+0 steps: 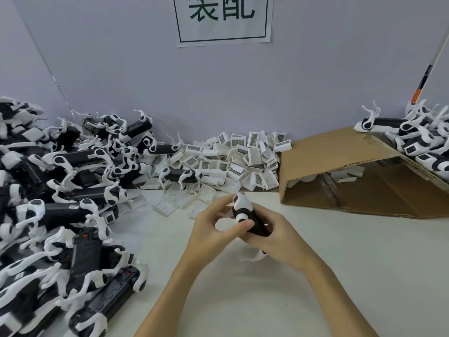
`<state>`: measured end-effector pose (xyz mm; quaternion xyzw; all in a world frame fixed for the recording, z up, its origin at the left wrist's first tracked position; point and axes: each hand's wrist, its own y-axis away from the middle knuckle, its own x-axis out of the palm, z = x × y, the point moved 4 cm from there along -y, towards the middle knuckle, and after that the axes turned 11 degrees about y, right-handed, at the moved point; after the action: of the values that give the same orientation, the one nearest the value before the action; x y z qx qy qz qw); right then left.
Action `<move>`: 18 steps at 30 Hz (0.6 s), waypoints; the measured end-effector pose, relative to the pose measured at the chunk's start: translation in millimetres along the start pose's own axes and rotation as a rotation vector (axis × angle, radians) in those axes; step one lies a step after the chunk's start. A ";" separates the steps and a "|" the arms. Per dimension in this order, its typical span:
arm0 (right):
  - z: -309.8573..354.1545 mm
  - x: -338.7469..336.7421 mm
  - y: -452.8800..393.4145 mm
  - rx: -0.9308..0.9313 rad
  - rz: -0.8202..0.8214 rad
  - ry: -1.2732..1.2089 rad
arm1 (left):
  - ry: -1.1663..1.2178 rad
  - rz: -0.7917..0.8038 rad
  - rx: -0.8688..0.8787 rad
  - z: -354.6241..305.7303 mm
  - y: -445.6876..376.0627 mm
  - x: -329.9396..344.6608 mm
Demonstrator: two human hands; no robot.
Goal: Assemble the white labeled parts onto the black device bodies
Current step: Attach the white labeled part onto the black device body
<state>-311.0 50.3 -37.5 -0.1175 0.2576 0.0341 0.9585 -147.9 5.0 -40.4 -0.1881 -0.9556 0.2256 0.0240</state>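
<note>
Head view, left hand: the left hand (213,222) is above the table, fingers curled; the thumb presses on the side of the black device and the fingertips touch the white part at its upper end.
Head view, right hand: the right hand (274,237) grips the lower half of the black device from the right, fingers wrapped around it.
Black device: the black device (252,222) is held between both hands, above the middle of the table, tilted with its upper end away from the person.
White part: a white part (240,200) sits at the upper end of the device; I cannot tell if it is fully seated.
White legs: thin white pieces (255,255) stick out under the right hand, at the lower end of the device.
Table: the white table (340,263) carries everything.
Left pile: many black devices with white legs (60,210) lie in a heap on the left side of the table.
Middle pile: small white labelled parts (230,161) lie in a heap against the wall, behind the hands.
Box: a cardboard box (352,166) lies on its side on the right, its opening towards the person, some white parts inside.
Right pile: more black and white devices (418,137) lie on top of the box, at the right edge.
Wall: a paper sign (223,18) with large characters hangs on the grey wall.
</note>
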 end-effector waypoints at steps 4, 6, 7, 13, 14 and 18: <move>-11.2 -0.8 1.2 0.135 -0.016 0.012 | -0.193 -0.080 0.223 -7.3 3.0 5.8; -15.0 -2.3 1.7 0.182 0.035 0.072 | -0.192 -0.115 0.254 -9.1 3.4 7.2; -15.8 -4.2 2.7 0.192 0.046 0.102 | -0.170 -0.137 0.252 -10.2 3.4 5.4; -9.9 -22.2 2.8 0.136 -0.056 -0.137 | 0.182 -0.237 0.055 -6.0 -3.2 -14.4; -9.8 -22.4 2.0 0.139 -0.093 -0.196 | 0.224 -0.256 0.034 -4.2 -3.6 -14.8; -14.5 -2.6 -0.9 0.203 -0.047 -0.287 | 0.083 -0.366 0.038 1.6 -1.6 -12.6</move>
<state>-320.2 45.9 -48.1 -0.0201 0.1173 0.0021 0.9929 -137.0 -1.7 -40.7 -0.0198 -0.9676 0.2276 0.1075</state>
